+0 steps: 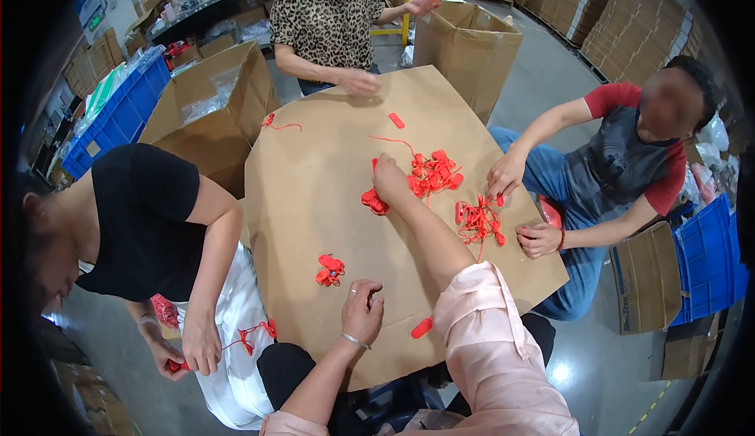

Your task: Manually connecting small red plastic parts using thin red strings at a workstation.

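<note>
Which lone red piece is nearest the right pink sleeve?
The near piece, beside the right pink sleeve; the far piece lies beyond the right hand.

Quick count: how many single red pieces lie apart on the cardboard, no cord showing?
2: the far red piece, beyond the red piles, and the near red piece, beside the right sleeve. Others may be hidden in the piles or under the right hand.

You are in a warehouse-like workshop: stacked flattened cardboard (pixel 641 23), open cartons (pixel 468 58), blue plastic crates (pixel 710 255) and co-workers (pixel 326 15) surround your cardboard-topped surface (pixel 291 192).
</note>
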